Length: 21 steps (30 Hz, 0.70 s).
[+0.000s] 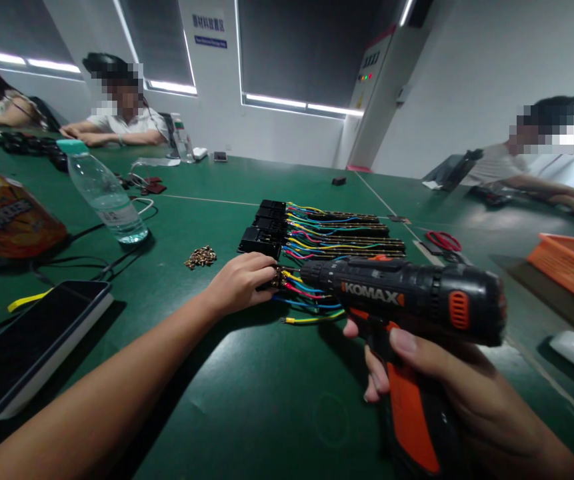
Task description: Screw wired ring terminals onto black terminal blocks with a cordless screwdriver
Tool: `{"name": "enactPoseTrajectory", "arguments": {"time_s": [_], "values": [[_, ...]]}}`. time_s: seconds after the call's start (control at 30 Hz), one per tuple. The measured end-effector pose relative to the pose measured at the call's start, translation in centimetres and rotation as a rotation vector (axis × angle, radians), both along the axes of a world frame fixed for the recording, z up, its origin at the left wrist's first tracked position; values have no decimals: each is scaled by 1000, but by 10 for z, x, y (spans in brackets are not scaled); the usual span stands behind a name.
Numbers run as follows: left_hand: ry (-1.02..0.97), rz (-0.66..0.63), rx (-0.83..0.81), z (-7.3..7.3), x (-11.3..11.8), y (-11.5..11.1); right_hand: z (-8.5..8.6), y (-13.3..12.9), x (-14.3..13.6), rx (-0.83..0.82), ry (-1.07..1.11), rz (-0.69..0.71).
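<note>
My right hand (431,367) grips the handle of a black and orange cordless drill (397,290), its thumb on the near side. The drill points left, and its bit meets the wired end of a small black block (277,277). Curled over that block is my left hand (247,283), which hides most of it. Red, blue and yellow-green wires (311,290) run right from the block and pass behind the drill. Just beyond lie several similar black modules (261,237) in a row, with coloured wires and long black strips. Left of my left hand sits a pile of small brass-coloured screws (201,257).
On the left of the green table (247,400) are a phone (37,347), a water bottle (109,200), an orange drink bottle (11,213) and black cables. To the right are red-handled scissors (444,241) and an orange basket (571,267). Several people sit around the table.
</note>
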<state>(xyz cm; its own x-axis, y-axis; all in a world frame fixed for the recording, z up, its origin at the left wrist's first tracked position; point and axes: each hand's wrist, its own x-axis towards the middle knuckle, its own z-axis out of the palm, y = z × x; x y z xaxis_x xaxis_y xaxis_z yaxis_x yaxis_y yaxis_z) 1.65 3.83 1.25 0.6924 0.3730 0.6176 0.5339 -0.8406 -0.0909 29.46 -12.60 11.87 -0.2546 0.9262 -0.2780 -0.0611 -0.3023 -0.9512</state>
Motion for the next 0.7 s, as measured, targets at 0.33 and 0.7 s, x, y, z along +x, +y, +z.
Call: {"name": "enactPoseTrajectory", "arguments": {"time_s": [0.33,0.7], "values": [[10,0,14,0,0,-1,-15,7,5,52,69,87],[31,25,34,1,2,-3,-12,-5,-12,-21,137,6]]}}
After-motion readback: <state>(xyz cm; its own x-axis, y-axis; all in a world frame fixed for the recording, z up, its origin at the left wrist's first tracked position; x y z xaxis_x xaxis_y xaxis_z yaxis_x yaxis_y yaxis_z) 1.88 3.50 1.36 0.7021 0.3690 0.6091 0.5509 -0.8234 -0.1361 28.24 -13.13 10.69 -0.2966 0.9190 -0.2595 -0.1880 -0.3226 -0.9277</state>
